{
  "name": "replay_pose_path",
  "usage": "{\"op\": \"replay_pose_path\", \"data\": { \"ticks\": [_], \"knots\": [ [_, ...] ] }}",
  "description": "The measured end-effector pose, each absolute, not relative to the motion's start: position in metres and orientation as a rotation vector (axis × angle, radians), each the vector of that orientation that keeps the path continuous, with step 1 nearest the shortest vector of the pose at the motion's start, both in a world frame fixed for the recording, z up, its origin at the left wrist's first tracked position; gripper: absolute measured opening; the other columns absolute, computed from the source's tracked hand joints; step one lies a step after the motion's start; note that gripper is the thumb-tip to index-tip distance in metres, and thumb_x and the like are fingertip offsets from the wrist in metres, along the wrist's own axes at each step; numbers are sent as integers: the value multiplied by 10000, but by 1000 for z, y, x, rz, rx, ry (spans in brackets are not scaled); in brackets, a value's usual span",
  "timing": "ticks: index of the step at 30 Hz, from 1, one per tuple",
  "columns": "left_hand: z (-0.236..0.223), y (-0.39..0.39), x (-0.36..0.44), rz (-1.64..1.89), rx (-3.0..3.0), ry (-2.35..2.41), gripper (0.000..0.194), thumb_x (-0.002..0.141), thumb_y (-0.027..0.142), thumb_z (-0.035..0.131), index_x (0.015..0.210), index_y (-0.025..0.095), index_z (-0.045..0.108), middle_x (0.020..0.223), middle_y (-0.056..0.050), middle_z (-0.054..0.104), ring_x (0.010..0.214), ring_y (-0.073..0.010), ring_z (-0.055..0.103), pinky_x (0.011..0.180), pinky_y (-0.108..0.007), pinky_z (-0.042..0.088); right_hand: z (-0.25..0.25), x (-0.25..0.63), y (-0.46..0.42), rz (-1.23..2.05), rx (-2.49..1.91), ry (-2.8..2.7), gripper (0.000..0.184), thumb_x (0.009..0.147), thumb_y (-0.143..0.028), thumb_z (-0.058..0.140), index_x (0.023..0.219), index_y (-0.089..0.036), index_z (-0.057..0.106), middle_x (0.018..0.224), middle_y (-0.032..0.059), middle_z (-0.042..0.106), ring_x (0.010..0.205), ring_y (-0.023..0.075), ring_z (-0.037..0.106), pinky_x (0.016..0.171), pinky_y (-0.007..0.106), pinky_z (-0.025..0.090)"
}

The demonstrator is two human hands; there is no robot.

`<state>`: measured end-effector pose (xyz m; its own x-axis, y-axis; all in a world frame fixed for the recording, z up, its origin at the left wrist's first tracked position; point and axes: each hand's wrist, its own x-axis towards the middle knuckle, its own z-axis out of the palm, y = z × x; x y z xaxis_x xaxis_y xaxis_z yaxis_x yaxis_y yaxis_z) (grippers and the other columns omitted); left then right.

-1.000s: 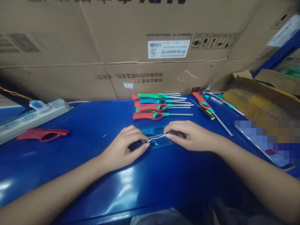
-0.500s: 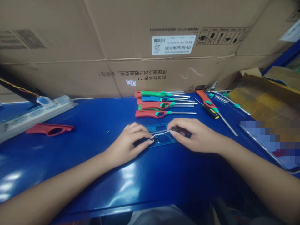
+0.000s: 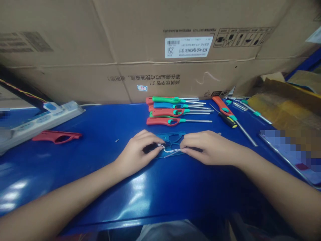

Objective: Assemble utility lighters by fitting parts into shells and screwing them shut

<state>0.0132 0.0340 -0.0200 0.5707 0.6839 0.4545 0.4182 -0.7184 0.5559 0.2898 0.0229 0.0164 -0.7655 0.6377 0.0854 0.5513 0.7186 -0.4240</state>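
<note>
Beneath both hands lie translucent blue lighter shell halves (image 3: 164, 136), partly covered. My left hand (image 3: 137, 149) is closed, thumb and index finger pinching a small black part (image 3: 165, 144) with a white end, where the wires start. White wires (image 3: 173, 151) run from it across to my right hand (image 3: 208, 147), whose thumb and fingers are pinched together on them. Below the wires a thin clear strip or tube (image 3: 169, 155) slants toward the right fingertips. Whatever else sits inside the right grip is hidden by the fingers.
Several stacked lighters (image 3: 163, 121) lie behind the hands. To the right are an orange lighter (image 3: 219, 103), a black-yellow screwdriver (image 3: 228, 120) and metal tubes. A red shell (image 3: 57, 136) and a power strip (image 3: 47, 118) lie left. A cardboard box (image 3: 87, 80) stands behind.
The wires between my hands now sag lower, and the black part shows beyond my left fingertips. My right fingers have shifted down slightly. The whole view has moved a little.
</note>
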Motion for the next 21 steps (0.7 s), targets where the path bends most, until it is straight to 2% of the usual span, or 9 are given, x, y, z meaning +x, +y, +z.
{"op": "replay_pose_path", "data": {
  "ticks": [8, 17, 21],
  "knots": [
    [-22, 34, 12, 852, 2485, 797, 221, 1001, 232, 599, 1173, 224, 738, 1069, -65, 774, 956, -197, 667, 872, -377, 522, 20, 295, 25, 531, -984, -2723, 186, 1019, -286, 507, 983, -221, 677, 914, 32, 699, 816, 172, 632, 719, 292, 439],
    [-24, 34, 9, 831, 2619, 753, 195, 985, 235, 631, 1140, 222, 748, 1069, -49, 791, 904, -187, 680, 842, -363, 512, 21, 295, 25, 567, -1058, -2782, 168, 1004, -283, 516, 925, -218, 649, 889, 15, 679, 774, 160, 612, 685, 290, 405],
    [-22, 32, 8, 816, 2694, 764, 294, 945, 285, 687, 1230, 215, 712, 1064, -60, 787, 916, -199, 685, 824, -361, 516, 22, 296, 24, 582, -1097, -2801, 167, 1007, -287, 509, 910, -222, 628, 888, 14, 678, 771, 165, 609, 684, 290, 394]
  ]
}}
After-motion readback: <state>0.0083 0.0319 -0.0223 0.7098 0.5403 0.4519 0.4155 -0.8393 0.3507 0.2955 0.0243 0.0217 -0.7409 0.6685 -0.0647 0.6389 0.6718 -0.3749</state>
